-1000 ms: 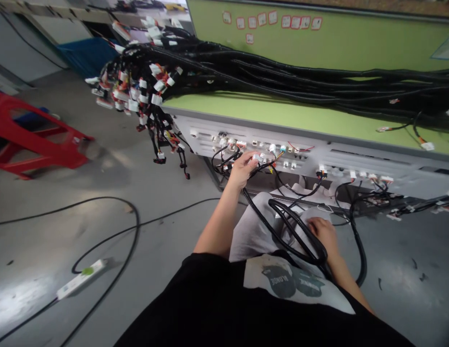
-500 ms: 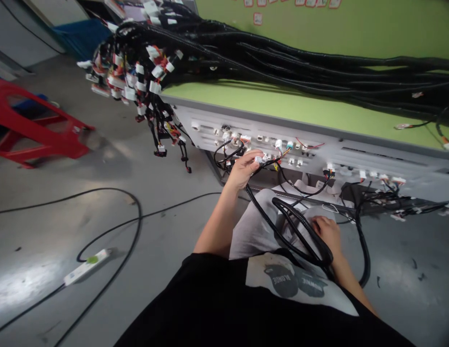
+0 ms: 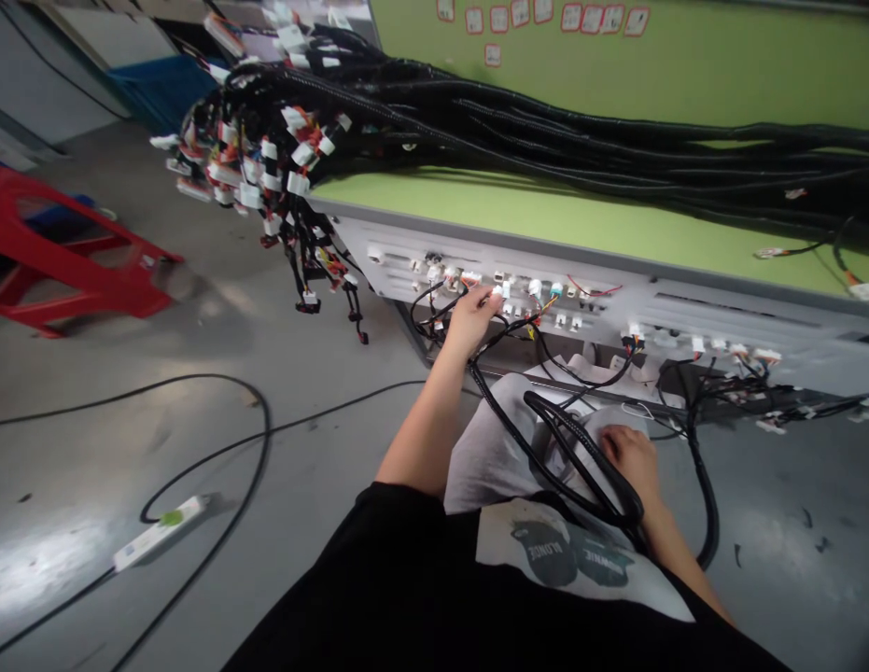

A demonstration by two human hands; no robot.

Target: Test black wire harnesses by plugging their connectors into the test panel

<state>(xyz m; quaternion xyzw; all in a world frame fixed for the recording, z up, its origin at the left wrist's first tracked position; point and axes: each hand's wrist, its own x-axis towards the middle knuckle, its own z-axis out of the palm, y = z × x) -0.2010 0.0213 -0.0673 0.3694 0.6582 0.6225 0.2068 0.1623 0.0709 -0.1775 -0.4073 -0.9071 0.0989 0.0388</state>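
My left hand [image 3: 471, 319] pinches a small white connector [image 3: 497, 295] against the light front panel [image 3: 399, 271], among a row of sockets. Whether the connector sits in a socket cannot be made out. A black sleeved cable harness [image 3: 522, 429] runs from near that hand down across my lap and loops by my right forearm. My right hand [image 3: 631, 455] rests on my right thigh with fingers curled, beside the loop; what lies under the fingers is hidden. Right of the left hand, a teal connector [image 3: 556, 291] with coloured wires is plugged into the panel.
Thick black cable bundles [image 3: 546, 140] lie along the green bench top [image 3: 434, 198]. Many white connectors [image 3: 248, 194] hang off its left end. On the floor are a red stool [image 3: 77, 252], a power strip [image 3: 161, 532] and a looping black cord [image 3: 266, 439].
My left hand has moved slightly up with the connector, from just below the socket row to against the panel. The right hand stays on the thigh. The view has tilted slightly.
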